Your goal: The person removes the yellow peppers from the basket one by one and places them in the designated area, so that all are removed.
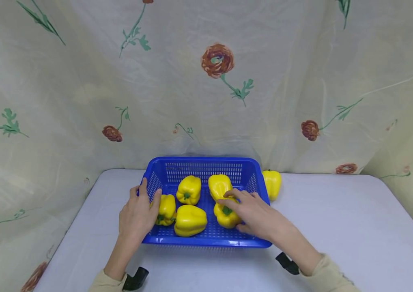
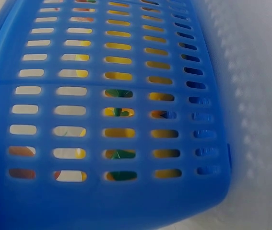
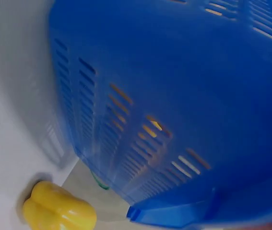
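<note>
In the head view a blue plastic basket (image 1: pixel 206 242) holds several yellow bell peppers. My left hand (image 1: pixel 137 215) grips its left rim, thumb on the inner side beside a bell pepper (image 1: pixel 166 209). Over the right side reaches my right hand (image 1: pixel 254 213), its fingers and thumb around the front right bell pepper (image 1: pixel 224 217), partly covering it. Just behind that lies another bell pepper (image 1: pixel 219 185). The wrist views show the basket's slotted wall (image 2: pixel 92 201) up close, with neither hand's fingers visible there.
One yellow bell pepper (image 1: pixel 272 184) is outside the basket, by its right back corner. A white-covered table (image 1: pixel 338 227) carries everything. Behind and at both sides hangs a flower-patterned curtain (image 1: pixel 170 89). Dark straps (image 1: pixel 287 263) show at the wrists.
</note>
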The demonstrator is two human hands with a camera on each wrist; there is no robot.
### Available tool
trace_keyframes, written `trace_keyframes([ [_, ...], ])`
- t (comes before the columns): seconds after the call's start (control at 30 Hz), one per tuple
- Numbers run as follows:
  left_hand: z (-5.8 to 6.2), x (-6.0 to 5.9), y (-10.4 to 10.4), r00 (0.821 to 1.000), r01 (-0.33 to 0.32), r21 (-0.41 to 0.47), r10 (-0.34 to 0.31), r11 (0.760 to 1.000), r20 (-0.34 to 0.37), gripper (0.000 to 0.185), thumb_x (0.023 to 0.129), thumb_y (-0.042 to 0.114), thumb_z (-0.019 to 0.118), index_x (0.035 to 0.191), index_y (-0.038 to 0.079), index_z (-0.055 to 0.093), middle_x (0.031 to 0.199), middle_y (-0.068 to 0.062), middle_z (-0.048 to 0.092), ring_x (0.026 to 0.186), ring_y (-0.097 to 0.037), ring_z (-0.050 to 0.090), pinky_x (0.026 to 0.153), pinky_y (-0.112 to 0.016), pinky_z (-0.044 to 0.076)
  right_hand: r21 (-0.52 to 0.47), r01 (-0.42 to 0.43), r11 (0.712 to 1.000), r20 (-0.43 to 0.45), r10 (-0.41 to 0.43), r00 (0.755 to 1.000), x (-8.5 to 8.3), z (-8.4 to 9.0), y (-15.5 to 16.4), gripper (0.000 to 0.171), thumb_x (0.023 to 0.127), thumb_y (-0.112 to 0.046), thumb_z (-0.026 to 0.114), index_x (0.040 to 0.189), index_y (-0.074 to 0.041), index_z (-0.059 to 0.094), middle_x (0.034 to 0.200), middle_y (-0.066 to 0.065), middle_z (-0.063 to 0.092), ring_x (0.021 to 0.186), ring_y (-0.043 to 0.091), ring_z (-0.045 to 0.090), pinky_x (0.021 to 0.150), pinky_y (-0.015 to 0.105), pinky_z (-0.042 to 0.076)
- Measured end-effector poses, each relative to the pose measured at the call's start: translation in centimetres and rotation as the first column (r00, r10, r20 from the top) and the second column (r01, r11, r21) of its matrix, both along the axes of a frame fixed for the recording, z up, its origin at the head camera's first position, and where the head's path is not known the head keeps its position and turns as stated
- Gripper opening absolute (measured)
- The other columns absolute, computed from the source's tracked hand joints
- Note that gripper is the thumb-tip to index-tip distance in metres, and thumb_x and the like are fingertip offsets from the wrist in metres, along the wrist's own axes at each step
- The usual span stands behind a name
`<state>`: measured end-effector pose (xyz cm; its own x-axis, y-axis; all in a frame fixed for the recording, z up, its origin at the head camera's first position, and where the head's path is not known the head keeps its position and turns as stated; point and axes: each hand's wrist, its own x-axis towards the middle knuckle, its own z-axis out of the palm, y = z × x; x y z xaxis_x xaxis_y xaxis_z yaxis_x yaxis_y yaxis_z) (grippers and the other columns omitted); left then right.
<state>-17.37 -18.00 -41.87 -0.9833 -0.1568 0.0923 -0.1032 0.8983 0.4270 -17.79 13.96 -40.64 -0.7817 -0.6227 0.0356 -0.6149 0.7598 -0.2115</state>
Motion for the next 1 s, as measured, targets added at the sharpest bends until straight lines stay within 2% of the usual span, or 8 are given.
trace_keyframes([
  [0.13, -0.01, 0.0, 0.04, 1.0, 0.002, -0.002, -0.002, 1.0, -0.002, 0.074, 0.114, 0.047, 0.043, 0.167, -0.003, 0.03, 0.158, -0.04, 0.046, 0.1, -0.052, 0.075, 0.078, -0.055, 0.067, -0.015, -0.007, 1.0, 0.005, 0.007, 1.0, 0.13, -0.12, -0.15, 0.07, 0.089, -0.005, 0.086, 0.151, -0.026, 0.062, 0.152, 0.01, 0.06, 0.136, 0.037, 0.057, 0.113, 0.078, 0.046],
  [0.3, -0.07, -0.05, 0.0, 1.0, 0.008, -0.005, -0.008, 1.0, -0.014, 0.073, 0.114, 0.046, 0.044, 0.167, -0.003, 0.031, 0.157, -0.04, 0.047, 0.092, -0.05, 0.076, 0.07, -0.05, 0.067, -0.015, -0.016, 1.0, -0.005, 0.016, 1.0, 0.18, -0.42, -0.14, 0.072, 0.089, -0.005, 0.085, 0.153, -0.028, 0.06, 0.152, 0.012, 0.06, 0.136, 0.036, 0.058, 0.113, 0.073, 0.049],
  [0.37, -0.07, -0.05, -0.01, 1.0, 0.007, -0.005, -0.007, 1.0, -0.014, 0.074, 0.114, 0.047, 0.044, 0.167, -0.003, 0.031, 0.157, -0.04, 0.047, 0.092, -0.05, 0.076, 0.07, -0.05, 0.067, -0.021, -0.022, 1.0, 0.008, 0.022, 1.0, 0.17, -0.52, -0.14, 0.074, 0.09, -0.004, 0.085, 0.154, -0.028, 0.059, 0.152, 0.014, 0.058, 0.132, 0.035, 0.061, 0.112, 0.066, 0.054],
  [0.47, -0.06, -0.02, -0.04, 1.0, 0.004, -0.002, -0.004, 1.0, -0.01, 0.074, 0.114, 0.047, 0.044, 0.167, -0.003, 0.03, 0.157, -0.04, 0.046, 0.095, -0.051, 0.075, 0.074, -0.052, 0.067, -0.029, -0.025, 0.999, 0.045, 0.027, 0.999, 0.08, -0.58, -0.16, 0.077, 0.09, -0.003, 0.084, 0.157, -0.028, 0.056, 0.152, 0.016, 0.053, 0.113, 0.027, 0.066, 0.1, 0.047, 0.062],
  [0.57, -0.08, 0.0, -0.05, 1.0, 0.004, -0.001, -0.004, 1.0, -0.003, 0.074, 0.114, 0.047, 0.043, 0.167, -0.003, 0.03, 0.158, -0.04, 0.046, 0.098, -0.052, 0.075, 0.076, -0.054, 0.067, -0.028, -0.026, 0.999, 0.071, 0.028, 0.997, -0.06, -0.59, -0.23, 0.078, 0.09, -0.006, 0.085, 0.158, -0.027, 0.054, 0.151, 0.015, 0.052, 0.1, 0.02, 0.063, 0.089, 0.035, 0.062],
  [0.67, -0.1, 0.0, -0.04, 1.0, 0.004, -0.003, -0.004, 1.0, -0.002, 0.074, 0.114, 0.048, 0.043, 0.167, -0.003, 0.03, 0.158, -0.04, 0.046, 0.098, -0.053, 0.075, 0.075, -0.054, 0.067, -0.021, -0.024, 0.999, 0.078, 0.026, 0.997, -0.15, -0.59, -0.32, 0.076, 0.088, -0.01, 0.087, 0.156, -0.025, 0.057, 0.149, 0.015, 0.053, 0.105, 0.022, 0.061, 0.095, 0.042, 0.06],
  [0.87, -0.06, -0.03, -0.03, 1.0, 0.005, -0.006, -0.005, 1.0, 0.003, 0.074, 0.115, 0.048, 0.042, 0.167, -0.003, 0.029, 0.158, -0.04, 0.045, 0.101, -0.054, 0.075, 0.077, -0.056, 0.067, 0.021, 0.001, 1.0, 0.044, -0.002, 0.999, -0.09, -0.61, -0.28, 0.073, 0.087, -0.023, 0.091, 0.153, -0.021, 0.06, 0.153, 0.014, 0.056, 0.128, 0.037, 0.062, 0.114, 0.069, 0.051],
  [1.0, -0.05, -0.05, -0.07, 1.0, 0.004, -0.009, -0.004, 1.0, 0.007, 0.074, 0.115, 0.048, 0.042, 0.167, -0.003, 0.029, 0.158, -0.04, 0.045, 0.102, -0.054, 0.075, 0.079, -0.056, 0.067, 0.068, 0.011, 0.998, -0.022, -0.009, 1.0, -0.05, -0.53, -0.06, 0.073, 0.087, -0.032, 0.091, 0.152, -0.019, 0.061, 0.15, 0.011, 0.06, 0.12, 0.035, 0.064, 0.112, 0.065, 0.053],
])
